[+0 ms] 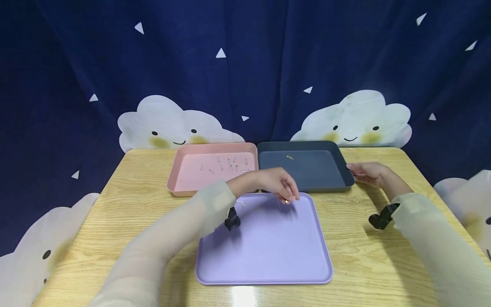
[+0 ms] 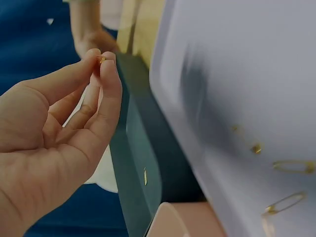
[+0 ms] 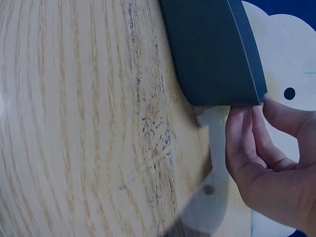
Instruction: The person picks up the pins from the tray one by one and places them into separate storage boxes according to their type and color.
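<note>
My left hand (image 1: 274, 182) is over the back edge of the lilac tray (image 1: 268, 251). Between thumb and index finger it pinches a small gold safety pin (image 2: 102, 60), mostly hidden by the fingertips. Several gold safety pins (image 2: 294, 167) lie on the lilac tray, partly behind the left forearm in the head view. One more gold safety pin (image 1: 290, 157) lies in the dark blue-grey tray (image 1: 318, 168). At that tray's right end, my right hand (image 1: 369, 174) grips the rim, thumb at the top edge and fingers against the outer wall.
A pink tray (image 1: 188, 181) holding several silvery safety pins (image 1: 211, 172) stands left of the dark tray, side by side with it. All three trays are on a wooden table (image 1: 145, 204). A dark blue curtain (image 1: 253, 76) with clouds hangs behind.
</note>
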### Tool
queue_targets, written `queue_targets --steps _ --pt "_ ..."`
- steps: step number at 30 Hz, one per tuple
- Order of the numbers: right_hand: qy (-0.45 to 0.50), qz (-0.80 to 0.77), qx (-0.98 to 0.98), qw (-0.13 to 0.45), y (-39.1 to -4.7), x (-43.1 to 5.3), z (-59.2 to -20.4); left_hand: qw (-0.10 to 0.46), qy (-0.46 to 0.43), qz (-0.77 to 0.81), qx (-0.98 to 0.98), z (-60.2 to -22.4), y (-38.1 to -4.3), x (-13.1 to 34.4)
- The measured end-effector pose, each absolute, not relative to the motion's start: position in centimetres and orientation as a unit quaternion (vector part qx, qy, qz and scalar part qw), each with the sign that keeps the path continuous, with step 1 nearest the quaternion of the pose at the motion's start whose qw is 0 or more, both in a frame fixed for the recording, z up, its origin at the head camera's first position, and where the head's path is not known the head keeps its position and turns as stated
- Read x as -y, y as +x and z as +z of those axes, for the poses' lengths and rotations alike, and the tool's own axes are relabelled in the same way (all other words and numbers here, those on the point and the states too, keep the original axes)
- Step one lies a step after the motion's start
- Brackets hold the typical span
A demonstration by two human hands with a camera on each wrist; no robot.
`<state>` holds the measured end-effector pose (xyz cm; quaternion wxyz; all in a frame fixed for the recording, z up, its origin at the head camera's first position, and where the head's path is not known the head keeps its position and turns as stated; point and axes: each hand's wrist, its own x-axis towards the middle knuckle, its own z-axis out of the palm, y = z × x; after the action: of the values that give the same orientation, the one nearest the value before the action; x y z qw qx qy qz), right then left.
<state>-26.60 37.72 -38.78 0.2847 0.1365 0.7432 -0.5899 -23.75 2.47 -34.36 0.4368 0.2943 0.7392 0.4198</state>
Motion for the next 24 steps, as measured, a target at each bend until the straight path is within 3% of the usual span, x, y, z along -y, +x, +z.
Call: queue_targets --steps 24 --pt "0.148 -0.590 -0.746 0.272 -26.8 -37.9 -39.0 0.372 0.159 0.395 -0.825 -33.2 -32.6 -3.6"
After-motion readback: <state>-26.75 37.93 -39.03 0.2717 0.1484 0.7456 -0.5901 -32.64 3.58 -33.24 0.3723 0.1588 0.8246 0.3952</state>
